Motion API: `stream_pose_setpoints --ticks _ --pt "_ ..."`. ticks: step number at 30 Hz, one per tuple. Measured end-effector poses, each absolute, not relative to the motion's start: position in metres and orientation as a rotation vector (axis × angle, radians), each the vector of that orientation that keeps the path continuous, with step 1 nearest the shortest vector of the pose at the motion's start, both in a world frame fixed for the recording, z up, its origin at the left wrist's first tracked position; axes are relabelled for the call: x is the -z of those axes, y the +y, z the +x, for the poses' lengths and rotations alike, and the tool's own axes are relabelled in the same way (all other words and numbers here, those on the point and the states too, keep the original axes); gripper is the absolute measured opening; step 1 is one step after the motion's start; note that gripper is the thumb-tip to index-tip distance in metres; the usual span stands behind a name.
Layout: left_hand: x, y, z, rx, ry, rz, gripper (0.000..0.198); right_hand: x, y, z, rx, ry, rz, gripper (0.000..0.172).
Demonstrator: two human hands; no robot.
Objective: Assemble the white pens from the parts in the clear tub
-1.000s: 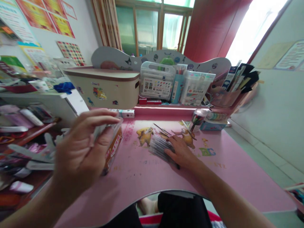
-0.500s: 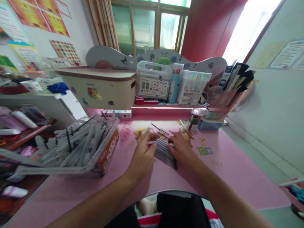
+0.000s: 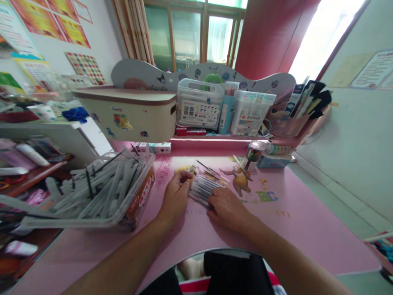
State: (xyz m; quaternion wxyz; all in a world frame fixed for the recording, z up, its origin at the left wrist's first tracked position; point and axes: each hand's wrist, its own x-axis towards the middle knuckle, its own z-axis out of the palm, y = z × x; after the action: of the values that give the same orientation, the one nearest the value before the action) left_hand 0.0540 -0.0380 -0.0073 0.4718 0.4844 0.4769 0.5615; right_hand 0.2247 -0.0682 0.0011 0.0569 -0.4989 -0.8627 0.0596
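Observation:
A row of thin, greyish pen refills (image 3: 204, 187) lies side by side on the pink table, between my two hands. My left hand (image 3: 175, 194) is at their left ends, its fingers curled and thumb close to the index finger. Over their right ends lies my right hand (image 3: 229, 207), fingers bent and closed around them. Just beyond the row are a few loose dark refills (image 3: 207, 167). A clear plastic bin (image 3: 143, 180), heaped with whitish tubes and black sticks, stands left of my left hand.
At the back right, a clear jar of pens (image 3: 254, 155) stands beside a small blue box (image 3: 274, 161), with a white stick (image 3: 241, 164) near it. The shelf holds a cream storage box (image 3: 132, 116), a marker case (image 3: 199, 108) and a pen holder (image 3: 290, 123).
The refills have turned to lie more crosswise and moved slightly left. My left hand has shifted left and towards me. My right hand has come down and closed over their right ends.

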Motion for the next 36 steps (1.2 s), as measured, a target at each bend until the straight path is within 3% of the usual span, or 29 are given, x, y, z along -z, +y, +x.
stream_pose_setpoints --ticks 7,12,15,17,21,24,30,36 --pt "0.003 -0.05 0.051 -0.871 0.993 2.228 0.034 -0.003 -0.062 0.232 -0.274 -2.346 -1.42 0.011" --pt "0.009 -0.048 0.053 -0.771 1.013 2.497 0.039 -0.008 -0.054 0.243 -0.717 -2.162 -1.306 0.008" --pt "0.008 -0.046 0.052 -0.885 0.975 2.455 0.035 -0.004 -0.049 0.25 -1.198 -1.916 -1.152 0.027" --pt "0.004 -0.048 0.052 -1.045 0.977 2.274 0.028 0.0 -0.046 0.253 -1.309 -1.637 -1.085 0.043" --pt "-0.001 -0.056 0.058 -1.136 0.893 1.474 0.008 0.003 -0.048 0.249 -1.239 -1.524 -0.987 0.039" --pt "0.001 -0.059 0.064 -1.084 0.825 1.09 0.018 0.001 -0.054 0.239 -1.118 -1.787 -1.021 0.045" --pt "0.006 -0.055 0.063 -1.112 0.94 1.242 0.015 -0.006 -0.06 0.232 -0.86 -2.06 -1.079 0.019" --pt "0.011 -0.057 0.063 -1.045 0.902 1.193 0.021 -0.008 -0.065 0.233 -0.885 -2.078 -1.139 0.025"
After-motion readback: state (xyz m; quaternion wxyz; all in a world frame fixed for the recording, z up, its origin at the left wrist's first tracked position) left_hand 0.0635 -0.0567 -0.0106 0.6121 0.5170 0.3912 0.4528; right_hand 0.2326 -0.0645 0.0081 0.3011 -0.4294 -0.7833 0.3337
